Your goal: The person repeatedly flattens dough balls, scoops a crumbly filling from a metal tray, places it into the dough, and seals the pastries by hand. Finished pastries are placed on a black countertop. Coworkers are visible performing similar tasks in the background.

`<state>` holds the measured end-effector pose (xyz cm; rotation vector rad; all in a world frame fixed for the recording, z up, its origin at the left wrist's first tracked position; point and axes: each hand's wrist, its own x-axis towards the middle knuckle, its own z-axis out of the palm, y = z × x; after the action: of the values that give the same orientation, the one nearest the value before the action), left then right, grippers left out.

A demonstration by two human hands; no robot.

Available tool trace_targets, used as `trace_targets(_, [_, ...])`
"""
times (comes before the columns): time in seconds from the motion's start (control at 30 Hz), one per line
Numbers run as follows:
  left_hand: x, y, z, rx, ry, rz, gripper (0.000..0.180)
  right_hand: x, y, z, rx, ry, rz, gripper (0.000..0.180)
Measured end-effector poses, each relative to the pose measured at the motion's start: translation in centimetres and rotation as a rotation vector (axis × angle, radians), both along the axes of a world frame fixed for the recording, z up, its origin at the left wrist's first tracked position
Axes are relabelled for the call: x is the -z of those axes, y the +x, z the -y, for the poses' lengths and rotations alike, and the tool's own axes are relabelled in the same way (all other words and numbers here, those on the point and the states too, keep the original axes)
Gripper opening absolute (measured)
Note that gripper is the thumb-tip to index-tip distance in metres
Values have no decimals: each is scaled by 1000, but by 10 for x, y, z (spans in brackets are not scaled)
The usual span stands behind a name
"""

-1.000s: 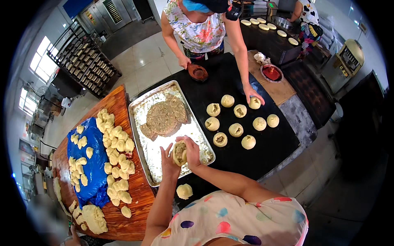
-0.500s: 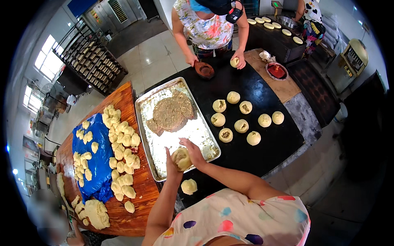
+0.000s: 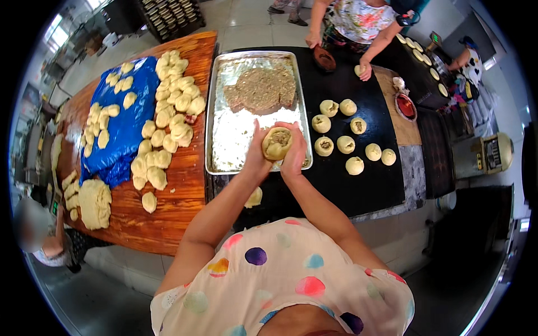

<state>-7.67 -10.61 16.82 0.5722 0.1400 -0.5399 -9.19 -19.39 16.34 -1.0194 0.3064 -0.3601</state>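
Note:
Between my two hands I hold a filled dough ball (image 3: 277, 144) over the near end of a metal tray. Brown filling shows through its open top. My left hand (image 3: 257, 150) cups its left side and my right hand (image 3: 295, 150) wraps its right side. The tray (image 3: 210, 140) carries a large mound of brown filling (image 3: 260, 89) beyond my hands. Partly behind my left forearm lies a pale dough piece (image 3: 254, 197). Several filled dough balls (image 3: 346, 144) stand on the black table to my right, some with filling showing at the top.
On the wooden table (image 3: 185, 218) at left lie many dough pieces (image 3: 168, 112), a blue plastic sheet (image 3: 126, 106) and a dough slab (image 3: 95, 204). Across the black table (image 3: 370, 190), a co-worker holds a brown wooden mould (image 3: 324, 59) and a dough ball (image 3: 358, 70). A red bowl (image 3: 406, 106) sits beyond.
My view has turned, so the tables shift in the picture. My right hand has come from over the dough ball to its right side, and the ball's open top now faces up.

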Motion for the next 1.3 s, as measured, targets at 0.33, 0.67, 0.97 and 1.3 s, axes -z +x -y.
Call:
trace_targets(0.33, [24, -8, -25, -125, 548, 154, 46, 12, -13, -29, -97, -463, 85, 35])
trace_targets(0.67, [-4, 3, -42, -92, 113, -253, 58, -13, -13, -29, -97, -214, -81, 60])
trace_targets(0.97, [35, -15, -16, -313, 593, 349, 37, 2, -11, -52, 127, -649, 129, 40])
trace_targets(1.3, [-25, 23, -58, 139, 371, 208, 69, -21, -21, -21, -321, -918, 113, 94])
